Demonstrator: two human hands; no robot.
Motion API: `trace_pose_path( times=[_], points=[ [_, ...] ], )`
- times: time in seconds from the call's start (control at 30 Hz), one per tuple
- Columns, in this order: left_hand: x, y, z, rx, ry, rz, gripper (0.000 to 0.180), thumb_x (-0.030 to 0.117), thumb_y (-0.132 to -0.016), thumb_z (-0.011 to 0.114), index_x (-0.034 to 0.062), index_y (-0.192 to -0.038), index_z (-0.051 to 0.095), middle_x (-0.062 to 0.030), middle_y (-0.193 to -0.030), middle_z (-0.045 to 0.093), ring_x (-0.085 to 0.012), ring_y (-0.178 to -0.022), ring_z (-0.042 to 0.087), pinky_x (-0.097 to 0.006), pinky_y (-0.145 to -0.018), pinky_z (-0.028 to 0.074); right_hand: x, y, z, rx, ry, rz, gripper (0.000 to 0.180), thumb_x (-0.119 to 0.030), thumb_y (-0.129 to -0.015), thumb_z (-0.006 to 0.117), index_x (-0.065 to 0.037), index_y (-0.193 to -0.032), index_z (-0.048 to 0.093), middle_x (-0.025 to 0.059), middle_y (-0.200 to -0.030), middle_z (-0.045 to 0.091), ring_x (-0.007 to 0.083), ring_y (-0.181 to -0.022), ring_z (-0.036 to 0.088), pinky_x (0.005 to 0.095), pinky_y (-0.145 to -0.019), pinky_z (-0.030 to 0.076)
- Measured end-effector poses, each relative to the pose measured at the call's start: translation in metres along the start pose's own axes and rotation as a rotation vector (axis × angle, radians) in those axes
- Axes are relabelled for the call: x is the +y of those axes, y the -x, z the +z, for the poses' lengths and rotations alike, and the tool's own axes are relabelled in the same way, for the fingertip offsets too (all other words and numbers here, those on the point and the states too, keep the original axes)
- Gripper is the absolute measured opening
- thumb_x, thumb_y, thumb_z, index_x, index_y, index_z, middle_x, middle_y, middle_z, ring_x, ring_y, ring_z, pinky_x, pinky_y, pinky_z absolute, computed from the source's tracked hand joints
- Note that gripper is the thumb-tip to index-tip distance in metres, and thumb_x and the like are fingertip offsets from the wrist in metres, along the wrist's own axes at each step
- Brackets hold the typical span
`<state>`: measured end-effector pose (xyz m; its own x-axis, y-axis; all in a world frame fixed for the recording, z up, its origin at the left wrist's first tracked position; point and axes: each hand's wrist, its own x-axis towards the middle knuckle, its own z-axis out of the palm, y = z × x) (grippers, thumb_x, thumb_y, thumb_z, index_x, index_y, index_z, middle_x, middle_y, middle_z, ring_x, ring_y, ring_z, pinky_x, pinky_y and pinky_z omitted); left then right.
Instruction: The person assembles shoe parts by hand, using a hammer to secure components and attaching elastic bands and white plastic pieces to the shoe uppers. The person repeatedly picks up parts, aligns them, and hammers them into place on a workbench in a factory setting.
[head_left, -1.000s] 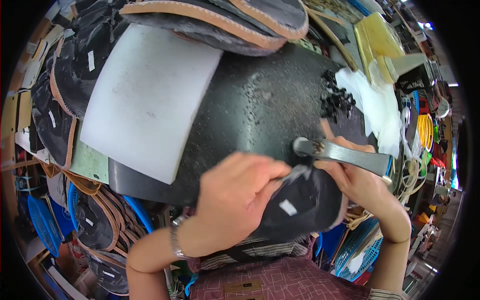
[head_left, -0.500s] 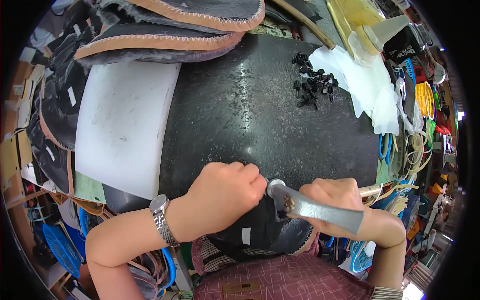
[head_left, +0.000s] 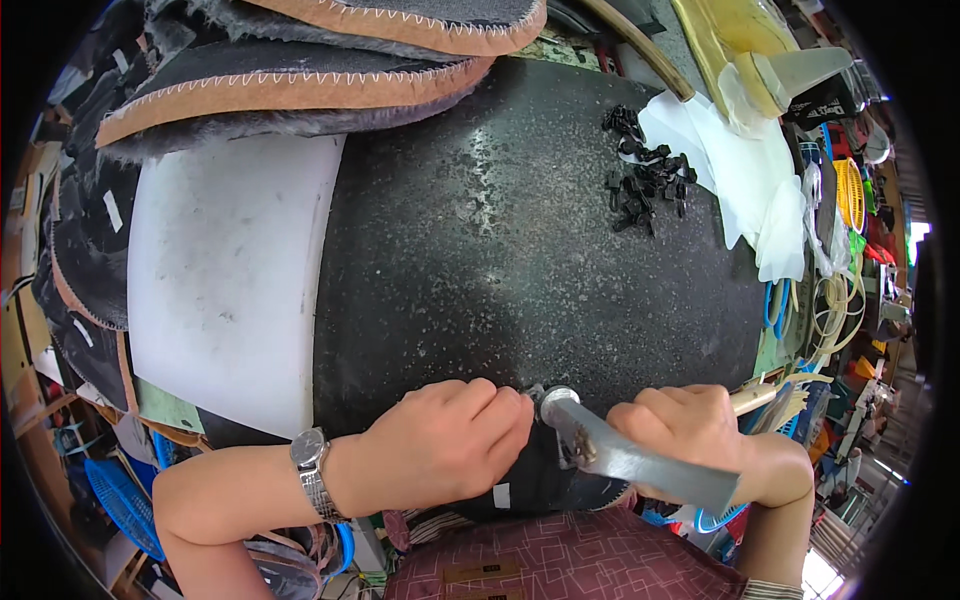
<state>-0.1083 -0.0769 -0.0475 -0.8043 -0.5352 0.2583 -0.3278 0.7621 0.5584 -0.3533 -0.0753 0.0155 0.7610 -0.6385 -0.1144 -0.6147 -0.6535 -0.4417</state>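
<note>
My right hand (head_left: 680, 430) is wrapped round the handle of a steel hammer (head_left: 650, 462), whose round face is down by the fingertips of my left hand (head_left: 455, 440). The left fingers are curled and pinched together at the table's near edge. A small shiny bit shows between them and the hammer, but what they hold is hidden. Below both hands lies a black piece (head_left: 535, 497) with a small white label, partly covered by my hands and the hammer. A metal watch sits on my left wrist.
A black mat (head_left: 450, 290) covers the worktop, with a white board (head_left: 225, 280) on its left. Stitched, fur-lined black pieces (head_left: 290, 95) are stacked at the far left. Small black parts (head_left: 650, 175) lie in a heap by white sheets (head_left: 705, 160) and a yellow container (head_left: 750, 60).
The whole view has shifted slightly, so hands and hammer appear lower. The hammer face stays beside my left fingertips, and both hands keep their closed shape.
</note>
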Motion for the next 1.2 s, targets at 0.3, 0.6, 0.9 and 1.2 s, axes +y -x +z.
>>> trace_pose_path(
  times=[0.3,0.6,0.9,1.2],
  points=[
    [0.001,-0.002,0.002,0.035,-0.134,0.101,0.022,0.010,-0.070,0.061,-0.0046,-0.086,0.063,-0.0072,-0.079,0.052,-0.0157,-0.066,0.049,-0.023,-0.054,0.041,-0.002,0.001,-0.001,0.004,-0.026,0.058,0.025,-0.016,-0.067,0.061,-0.005,-0.087,0.051,0.0017,-0.063,0.042,0.0132,-0.049,0.053,0.0275,-0.040,0.043],
    [0.005,-0.002,0.004,0.000,-0.410,0.247,0.022,0.012,-0.074,0.058,-0.0077,-0.082,0.064,-0.0135,-0.083,0.059,-0.0207,-0.069,0.053,-0.027,-0.056,0.043,-0.012,-0.011,-0.010,0.056,0.168,0.040,0.022,-0.016,-0.066,0.059,-0.003,-0.082,0.052,0.0003,-0.061,0.039,0.0106,-0.046,0.048,0.0242,-0.039,0.039],
    [0.009,0.002,0.007,-0.011,-0.489,0.247,0.020,0.008,-0.074,0.061,-0.0088,-0.085,0.063,-0.0161,-0.077,0.057,-0.0253,-0.067,0.056,-0.030,-0.056,0.047,-0.010,-0.026,-0.020,-0.056,0.145,0.030,0.021,-0.016,-0.068,0.060,-0.004,-0.080,0.047,0.0022,-0.061,0.043,0.0136,-0.047,0.053,0.0267,-0.038,0.043],
    [0.010,0.020,-0.012,-0.038,0.036,-0.048,0.022,0.010,-0.067,0.058,-0.0006,-0.085,0.060,-0.0051,-0.072,0.047,-0.0176,-0.063,0.052,-0.027,-0.052,0.043,-0.013,-0.018,-0.006,-0.088,-0.058,0.060,0.024,-0.017,-0.068,0.062,-0.006,-0.081,0.045,0.0039,-0.062,0.044,0.0198,-0.050,0.056,0.0321,-0.040,0.045]
  ],
)
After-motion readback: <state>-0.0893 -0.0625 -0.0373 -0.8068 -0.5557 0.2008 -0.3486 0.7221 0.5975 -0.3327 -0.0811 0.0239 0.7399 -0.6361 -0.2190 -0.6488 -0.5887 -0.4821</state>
